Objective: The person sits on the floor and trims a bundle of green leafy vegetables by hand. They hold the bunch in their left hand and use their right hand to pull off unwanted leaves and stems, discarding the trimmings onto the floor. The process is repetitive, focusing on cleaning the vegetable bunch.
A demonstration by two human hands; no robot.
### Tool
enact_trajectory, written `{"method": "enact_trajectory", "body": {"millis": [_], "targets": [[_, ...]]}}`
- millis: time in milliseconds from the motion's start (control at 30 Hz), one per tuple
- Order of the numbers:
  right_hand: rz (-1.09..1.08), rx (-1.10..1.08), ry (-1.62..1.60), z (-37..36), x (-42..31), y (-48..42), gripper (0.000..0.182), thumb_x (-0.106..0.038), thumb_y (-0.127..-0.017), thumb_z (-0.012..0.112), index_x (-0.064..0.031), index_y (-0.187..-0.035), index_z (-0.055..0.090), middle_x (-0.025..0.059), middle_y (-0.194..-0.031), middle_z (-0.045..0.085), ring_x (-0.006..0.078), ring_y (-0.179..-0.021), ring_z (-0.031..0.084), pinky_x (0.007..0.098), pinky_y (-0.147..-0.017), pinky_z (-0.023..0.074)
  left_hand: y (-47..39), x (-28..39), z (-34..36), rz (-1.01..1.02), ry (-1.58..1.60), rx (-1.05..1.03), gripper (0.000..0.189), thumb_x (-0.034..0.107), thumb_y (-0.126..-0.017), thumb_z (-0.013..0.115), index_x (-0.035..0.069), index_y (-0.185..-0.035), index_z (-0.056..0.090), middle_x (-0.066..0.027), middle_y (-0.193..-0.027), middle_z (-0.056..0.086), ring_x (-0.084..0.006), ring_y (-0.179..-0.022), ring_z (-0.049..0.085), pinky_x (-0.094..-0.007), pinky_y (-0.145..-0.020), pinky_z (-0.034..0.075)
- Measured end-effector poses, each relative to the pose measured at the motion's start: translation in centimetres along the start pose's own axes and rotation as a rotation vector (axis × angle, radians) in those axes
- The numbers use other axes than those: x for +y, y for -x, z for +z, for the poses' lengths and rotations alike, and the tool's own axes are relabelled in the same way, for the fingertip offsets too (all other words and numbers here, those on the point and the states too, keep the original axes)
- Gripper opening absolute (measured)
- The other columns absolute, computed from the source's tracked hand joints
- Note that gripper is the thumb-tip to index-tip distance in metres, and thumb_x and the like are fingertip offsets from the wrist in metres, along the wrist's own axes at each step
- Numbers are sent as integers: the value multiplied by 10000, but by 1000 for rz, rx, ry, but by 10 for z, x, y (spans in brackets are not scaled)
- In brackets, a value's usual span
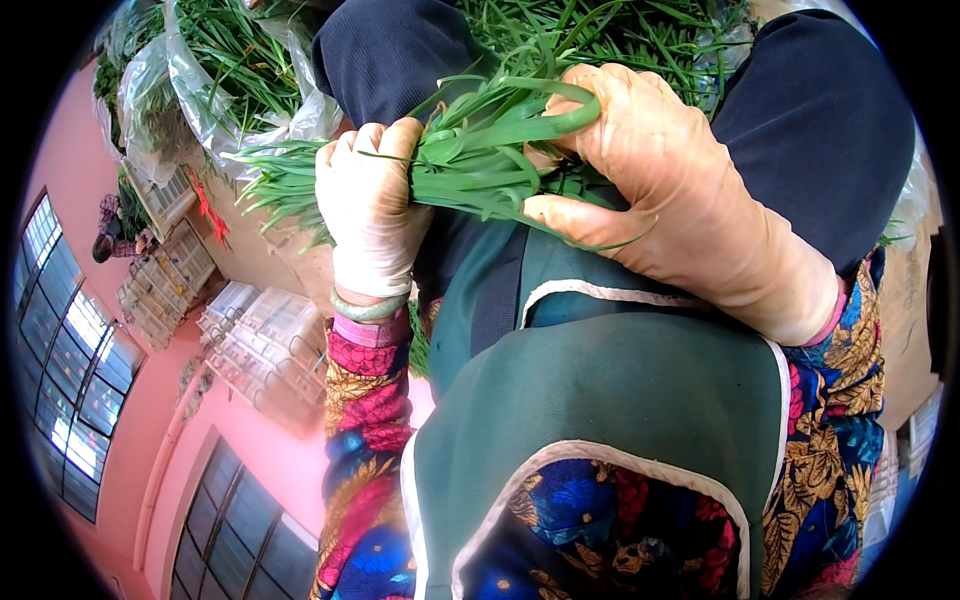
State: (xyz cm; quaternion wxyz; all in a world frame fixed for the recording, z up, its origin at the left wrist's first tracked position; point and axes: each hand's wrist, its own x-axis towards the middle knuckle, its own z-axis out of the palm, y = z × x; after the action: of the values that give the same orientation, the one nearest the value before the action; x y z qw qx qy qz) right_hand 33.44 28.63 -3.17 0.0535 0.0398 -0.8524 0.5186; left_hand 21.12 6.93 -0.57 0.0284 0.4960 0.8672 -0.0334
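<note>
A bunch of long flat green leaves, which look like garlic chives (472,161), lies crosswise over my lap. My left hand (373,191), in a pale thin glove, is shut around it, and the narrow pale-green ends stick out to the left. On the other side my right hand (637,157), also gloved, cups the broader, bent leaves loosely between thumb and curled fingers. One wide leaf loops over those fingers, and a thin one trails across the thumb. The right fingertips are partly hidden by leaves. Beneath the hands is a green apron (615,375) with pale trim.
More loose green leaves (637,34) lie between my knees. Clear plastic bags (202,97) of leaves stand at upper left. Beyond are stacked plastic crates (262,345), red strips (206,206) and another person (109,232). Brown sheeting (262,247) covers the floor.
</note>
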Motion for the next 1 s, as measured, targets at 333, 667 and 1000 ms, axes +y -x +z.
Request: {"method": "enact_trajectory", "body": {"millis": [333, 667, 1000], "targets": [[-51, 127, -342, 7, 4, 0, 310, -64, -735, 735, -31, -1028, 640, 94, -914, 611, 276, -853, 601, 351, -755, 485, 0, 1, -1, -14, -13, -20, 441, 184, -655, 747, 78, -1054, 591, -70, -878, 594, -278, -834, 580, -387, -784, 417], [-85, 136, -314, 7, 7, 8, 255, -22, -729, 728, -25, -970, 644, 108, -939, 632, 284, -840, 604, 363, -755, 490, 0, -1, 0, -10, 19, -14, 453, 166, -646, 743, 72, -1061, 588, -75, -888, 599, -280, -840, 583, -392, -797, 419], [-59, 91, -314, -3, 6, 12, 151, -28, -790, 652, -38, -936, 612, 74, -817, 591, 266, -765, 565, 357, -711, 451, 0, 1, -2, -13, 19, -22, 486, 211, -649, 750, 69, -1084, 587, -87, -903, 600, -284, -849, 580, -389, -805, 421]]}}
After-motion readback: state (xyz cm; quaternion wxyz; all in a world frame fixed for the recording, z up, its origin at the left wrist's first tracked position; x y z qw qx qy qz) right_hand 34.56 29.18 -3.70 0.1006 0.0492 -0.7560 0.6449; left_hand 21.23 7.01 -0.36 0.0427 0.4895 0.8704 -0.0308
